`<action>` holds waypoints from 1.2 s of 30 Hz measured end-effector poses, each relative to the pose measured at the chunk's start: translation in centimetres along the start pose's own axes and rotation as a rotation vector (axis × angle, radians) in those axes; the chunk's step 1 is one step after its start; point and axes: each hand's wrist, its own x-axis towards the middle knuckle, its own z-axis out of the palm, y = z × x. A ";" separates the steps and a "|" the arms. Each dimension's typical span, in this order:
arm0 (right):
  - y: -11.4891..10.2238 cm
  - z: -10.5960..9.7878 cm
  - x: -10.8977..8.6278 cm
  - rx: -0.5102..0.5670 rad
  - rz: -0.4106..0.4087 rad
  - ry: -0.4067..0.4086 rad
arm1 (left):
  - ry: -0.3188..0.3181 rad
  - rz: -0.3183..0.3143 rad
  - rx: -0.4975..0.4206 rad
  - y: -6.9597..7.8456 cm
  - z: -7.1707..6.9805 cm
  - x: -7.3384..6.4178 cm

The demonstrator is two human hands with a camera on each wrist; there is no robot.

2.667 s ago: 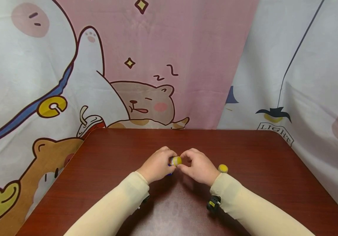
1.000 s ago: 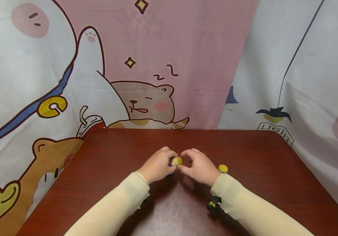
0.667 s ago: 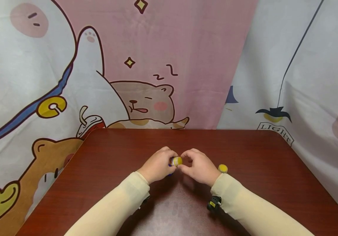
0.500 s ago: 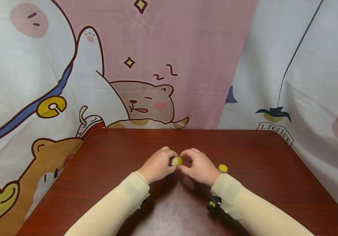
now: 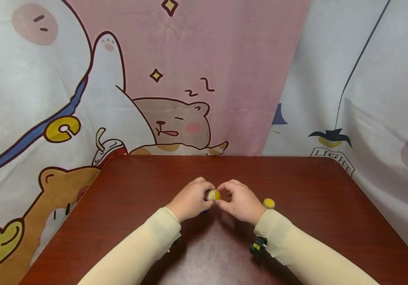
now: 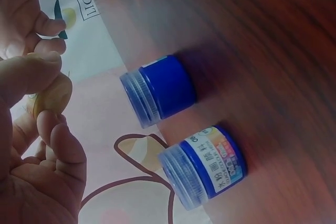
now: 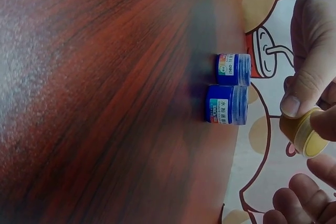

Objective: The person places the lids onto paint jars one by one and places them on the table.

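Note:
In the head view my left hand (image 5: 191,200) holds a small yellow paint jar (image 5: 212,195) on its side, lid end toward the right hand. The left thumb (image 7: 302,95) presses along the jar in the right wrist view. My right hand (image 5: 241,202) is curved around the lid end, thumb and index fingertip at its edge; its other fingers are loosely bent. Two blue paint jars with clear lids stand upright below the hands: a plain-sided one (image 6: 168,88) and a labelled one (image 6: 215,158). In the head view only a sliver of blue shows under the left hand.
Another yellow-topped jar (image 5: 269,203) stands just beyond the right wrist, partly hidden by the sleeve. The dark red wooden table (image 5: 154,174) spreads around the hands. A printed cartoon curtain (image 5: 246,79) hangs behind it.
Both hands stay nearly in place. The jar's lid end has shifted very slightly to the right since the oldest frame, and the right hand has barely moved with it.

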 end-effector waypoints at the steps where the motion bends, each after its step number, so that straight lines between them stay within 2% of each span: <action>1: 0.0 0.0 0.0 -0.001 0.002 -0.002 | -0.001 0.000 0.000 0.0 0.0 0.0; 24: 0.2 0.0 0.0 -0.009 -0.020 0.005 | 0.000 0.006 0.001 0.0 0.0 0.1; 36: 0.2 0.0 0.0 -0.005 -0.006 -0.005 | -0.007 0.008 0.013 -0.1 0.0 0.2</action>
